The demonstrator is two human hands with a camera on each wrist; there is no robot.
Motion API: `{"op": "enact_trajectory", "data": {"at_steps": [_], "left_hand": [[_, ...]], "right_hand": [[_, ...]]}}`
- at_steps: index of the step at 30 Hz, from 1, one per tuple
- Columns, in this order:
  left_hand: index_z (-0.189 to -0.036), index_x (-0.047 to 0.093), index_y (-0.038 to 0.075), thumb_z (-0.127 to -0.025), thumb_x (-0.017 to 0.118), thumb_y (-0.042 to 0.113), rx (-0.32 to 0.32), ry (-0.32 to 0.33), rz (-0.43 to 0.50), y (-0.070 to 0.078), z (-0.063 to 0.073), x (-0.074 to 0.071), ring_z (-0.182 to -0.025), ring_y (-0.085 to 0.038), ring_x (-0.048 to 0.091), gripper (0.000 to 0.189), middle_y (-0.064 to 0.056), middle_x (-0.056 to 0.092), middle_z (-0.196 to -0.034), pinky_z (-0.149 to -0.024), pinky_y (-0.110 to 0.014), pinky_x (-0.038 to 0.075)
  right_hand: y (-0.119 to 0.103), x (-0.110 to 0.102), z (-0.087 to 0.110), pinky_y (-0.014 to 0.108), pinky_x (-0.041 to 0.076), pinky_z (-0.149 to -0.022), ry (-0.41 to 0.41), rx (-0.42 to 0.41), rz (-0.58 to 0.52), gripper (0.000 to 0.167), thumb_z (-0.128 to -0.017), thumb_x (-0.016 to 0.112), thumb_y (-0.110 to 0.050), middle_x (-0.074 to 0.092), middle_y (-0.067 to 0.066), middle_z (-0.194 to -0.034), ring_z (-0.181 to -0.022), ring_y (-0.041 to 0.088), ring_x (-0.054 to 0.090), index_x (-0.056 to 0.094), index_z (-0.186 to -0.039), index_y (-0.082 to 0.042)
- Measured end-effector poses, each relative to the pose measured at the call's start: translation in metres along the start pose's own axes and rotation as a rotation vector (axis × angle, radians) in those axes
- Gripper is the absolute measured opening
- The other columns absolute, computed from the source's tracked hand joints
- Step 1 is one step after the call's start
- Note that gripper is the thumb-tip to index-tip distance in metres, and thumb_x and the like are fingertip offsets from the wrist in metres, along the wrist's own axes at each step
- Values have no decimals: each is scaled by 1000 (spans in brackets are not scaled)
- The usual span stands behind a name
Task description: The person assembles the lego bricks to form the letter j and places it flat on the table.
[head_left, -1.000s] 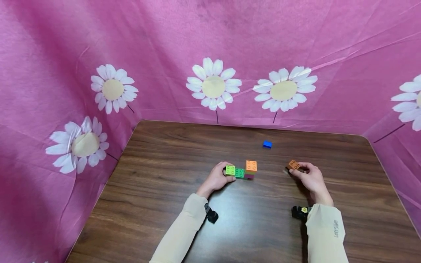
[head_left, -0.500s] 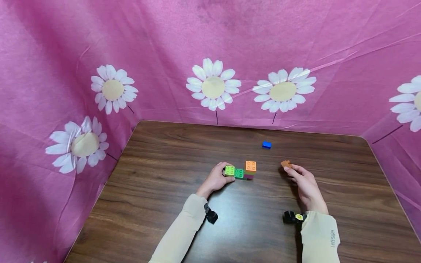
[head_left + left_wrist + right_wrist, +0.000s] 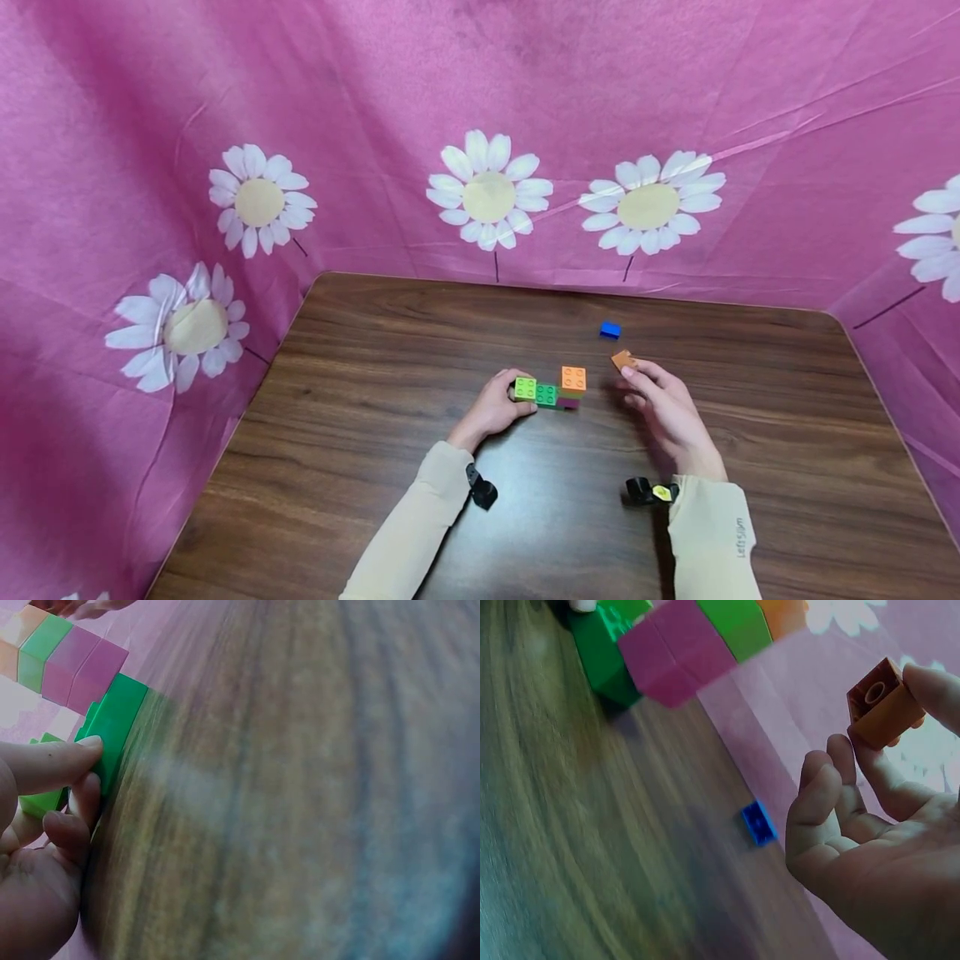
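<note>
My left hand (image 3: 497, 407) grips the left end of a joined group of toy building bricks, thumb on the near side of the dark green brick (image 3: 545, 394). A lime brick (image 3: 525, 389) tops that end. At the other end, purple bricks (image 3: 86, 671) carry a lime brick (image 3: 43, 651) and an orange brick (image 3: 573, 378) on top. To the right of the group, my right hand (image 3: 670, 412) pinches a brown-orange brick (image 3: 892, 712) between thumb and fingers, held above the table. In the right wrist view its hollow underside shows, tilted toward the camera.
A small blue brick (image 3: 610, 331) lies on the wooden table (image 3: 390, 333) toward the back, just beyond the right hand. A pink cloth with white daisies (image 3: 360, 125) hangs behind the table. Each wrist carries a black strapped camera.
My right hand has moved left with the brown-orange brick, closer to the joined bricks, and the brick has turned in the fingers. My left hand and the group have stayed put.
</note>
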State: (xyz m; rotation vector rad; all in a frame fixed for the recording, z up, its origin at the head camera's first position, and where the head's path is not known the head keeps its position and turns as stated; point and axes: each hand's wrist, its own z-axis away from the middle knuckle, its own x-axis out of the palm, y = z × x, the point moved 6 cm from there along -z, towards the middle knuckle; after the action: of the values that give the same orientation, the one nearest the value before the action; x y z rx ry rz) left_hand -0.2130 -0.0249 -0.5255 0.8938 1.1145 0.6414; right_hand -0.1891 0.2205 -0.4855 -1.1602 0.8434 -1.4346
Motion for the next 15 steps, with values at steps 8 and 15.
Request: {"op": "enact_trajectory", "data": {"at_steps": [8, 15], "left_hand": [[-114, 64, 12, -78, 79, 12, 0, -1, 5, 1, 1, -1, -94, -15, 53, 39, -6, 60, -109, -88, -34, 43], [-115, 64, 12, -78, 79, 12, -2, 0, 7, 1, 0, 0, -93, -15, 53, 40, -5, 60, -108, -87, -34, 43]], "right_hand": [[-6, 21, -2, 24, 49, -78, -21, -67, 397, 42, -94, 63, -31, 61, -8, -104, -92, 5, 58, 54, -126, -7], [-13, 37, -3, 16, 48, -81, -70, -194, 552, 45, -92, 66, -23, 63, 18, -116, -95, 1, 61, 53, -130, -2]]}}
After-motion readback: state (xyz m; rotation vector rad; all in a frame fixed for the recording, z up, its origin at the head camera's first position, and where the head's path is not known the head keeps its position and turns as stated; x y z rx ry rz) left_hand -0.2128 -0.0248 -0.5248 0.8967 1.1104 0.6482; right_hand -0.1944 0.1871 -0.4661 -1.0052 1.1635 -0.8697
